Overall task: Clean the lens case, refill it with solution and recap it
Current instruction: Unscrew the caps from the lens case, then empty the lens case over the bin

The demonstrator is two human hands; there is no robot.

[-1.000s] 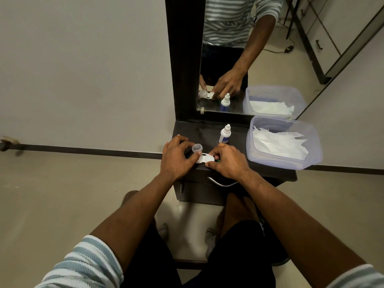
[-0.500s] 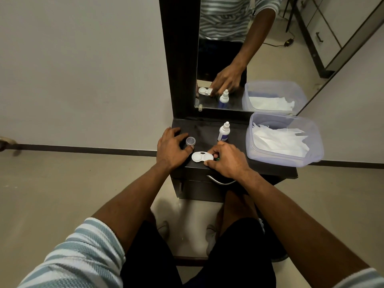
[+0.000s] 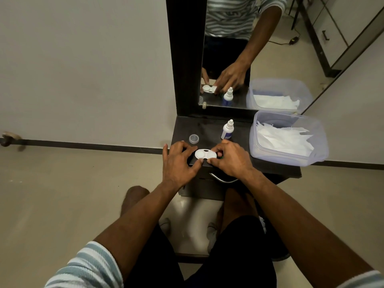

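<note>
A white two-well lens case (image 3: pixel 204 154) lies on the dark dresser top (image 3: pixel 205 126), near its front edge. My left hand (image 3: pixel 178 162) rests at the case's left end, fingers touching it. My right hand (image 3: pixel 230 157) pinches the case's right end, where a green cap (image 3: pixel 221 157) peeks out under the fingers. A clear round cap (image 3: pixel 193 138) sits alone on the top, behind my left hand. The white solution bottle (image 3: pixel 227 129) with a blue label stands upright behind my right hand.
A clear plastic tub (image 3: pixel 318 142) holding white tissues sits at the right of the dresser. A mirror (image 3: pixel 239 59) in a dark frame stands behind and reflects the scene. A drawer handle (image 3: pixel 222 179) shows below the hands. My knees are under the dresser.
My left hand set the clear cap down on the top to the left and came back to the lens case. My right hand stayed on the case's right end.
</note>
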